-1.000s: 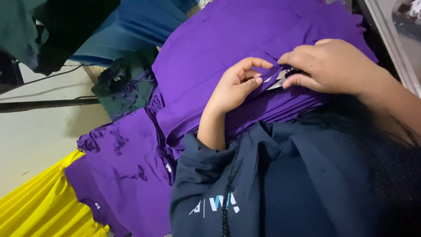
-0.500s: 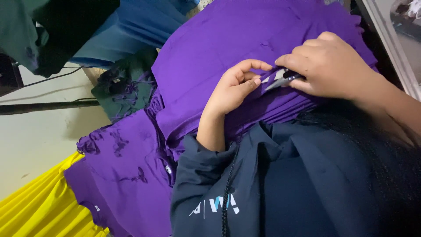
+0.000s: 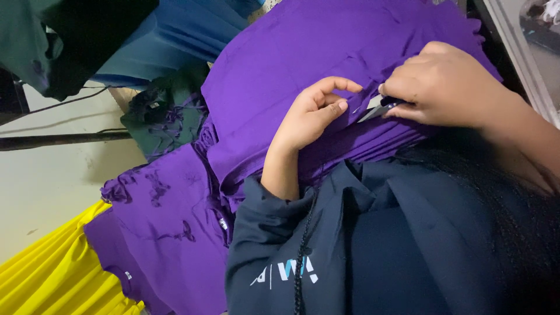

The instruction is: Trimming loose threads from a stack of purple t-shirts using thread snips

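The left hand is bent at the wrist, fingers curled, thumb and index finger close together in a pinching grip. The right hand is closed into a loose fist, knuckles up, close to the left one.

The right hand hides most of the small metal tool; its kind is unclear. The yellow cloth runs off the bottom-left edge.

left hand pinching purple fabric stack, right hand gripping small metal snips at the fabric edge, yellow pleated cloth lower left, blue cloth above
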